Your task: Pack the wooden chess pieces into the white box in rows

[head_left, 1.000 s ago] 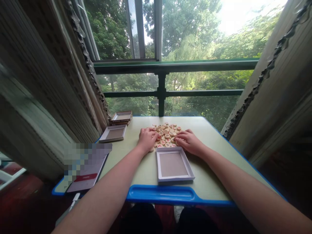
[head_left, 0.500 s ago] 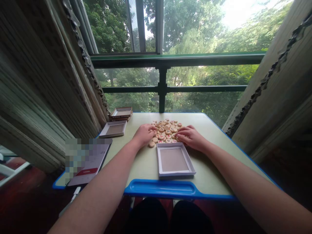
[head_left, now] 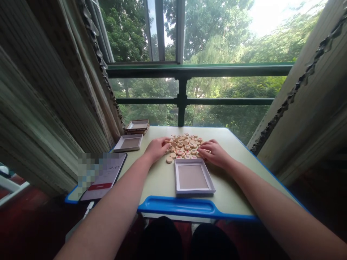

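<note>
A loose heap of round wooden Chinese chess pieces (head_left: 187, 145), marked with red or black characters, lies in the middle of the table. Some pieces are face down and blank. At the heap's left edge is my left hand (head_left: 157, 148), fingers curved and touching or nearly touching the outer pieces. My right hand (head_left: 214, 153) rests by the right edge, its fingers apart and reaching toward the pieces. Neither hand visibly holds a piece, though the fingertips partly hide the outermost ones. Just in front of the heap sits a shallow white box tray (head_left: 177, 178) with a bare grey-brown bottom.
A second shallow white box (head_left: 128, 148) stands at the table's left, with a brown-edged box (head_left: 137, 130) behind it. A tablet (head_left: 104, 177) with a cable lies at the left edge. A blue trough (head_left: 179, 206) lines the table's (head_left: 233, 187) front.
My left hand has drawn slightly left from the heap, uncovering a piece with a dark character. My right hand stays nearly in place. The camera view has shifted a little.
</note>
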### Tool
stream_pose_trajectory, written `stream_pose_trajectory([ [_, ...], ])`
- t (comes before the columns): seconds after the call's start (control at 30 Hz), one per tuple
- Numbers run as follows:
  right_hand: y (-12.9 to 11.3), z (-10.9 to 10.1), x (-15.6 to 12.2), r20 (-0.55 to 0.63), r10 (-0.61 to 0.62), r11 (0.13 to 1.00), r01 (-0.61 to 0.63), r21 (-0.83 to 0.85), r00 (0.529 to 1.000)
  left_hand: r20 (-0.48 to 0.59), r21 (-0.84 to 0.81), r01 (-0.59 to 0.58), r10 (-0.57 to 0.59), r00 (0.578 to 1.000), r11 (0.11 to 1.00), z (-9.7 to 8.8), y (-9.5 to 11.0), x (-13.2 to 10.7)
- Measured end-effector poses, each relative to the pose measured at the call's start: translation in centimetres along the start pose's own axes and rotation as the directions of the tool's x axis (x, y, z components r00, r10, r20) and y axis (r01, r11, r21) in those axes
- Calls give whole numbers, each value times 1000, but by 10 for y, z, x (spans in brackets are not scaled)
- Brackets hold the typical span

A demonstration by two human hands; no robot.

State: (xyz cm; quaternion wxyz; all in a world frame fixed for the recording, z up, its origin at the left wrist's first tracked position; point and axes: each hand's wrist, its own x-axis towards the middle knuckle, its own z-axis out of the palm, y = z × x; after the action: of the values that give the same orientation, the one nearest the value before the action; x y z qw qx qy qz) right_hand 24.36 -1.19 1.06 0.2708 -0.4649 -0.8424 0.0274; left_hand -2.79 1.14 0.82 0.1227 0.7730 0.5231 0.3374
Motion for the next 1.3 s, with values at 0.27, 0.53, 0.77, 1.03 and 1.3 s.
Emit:
stream_pose_trajectory([
  [0.27,-6,-2,-2,11,-5,1000,5,0,1000,78,100,-87,79,994,991,-3,-6,-3],
  [0.53,-6,-2,-1,31,-10,1000,10,-4,999,11,170,-135,135,991,976,5,-2,-4],
  [0.77,-9,-4,-3,42,-12,1000,12,-10,999,53,182,-138,131,990,974,11,-1,-1],
  [1.03,-7,-2,-1,43,-10,1000,11,-6,999,32,66,-118,116,993,991,11,2,0],
  [1.3,-1,-1,-3,-99,-16,1000,17,1,995,7,-118,-95,97,995,988,20,-3,7],
])
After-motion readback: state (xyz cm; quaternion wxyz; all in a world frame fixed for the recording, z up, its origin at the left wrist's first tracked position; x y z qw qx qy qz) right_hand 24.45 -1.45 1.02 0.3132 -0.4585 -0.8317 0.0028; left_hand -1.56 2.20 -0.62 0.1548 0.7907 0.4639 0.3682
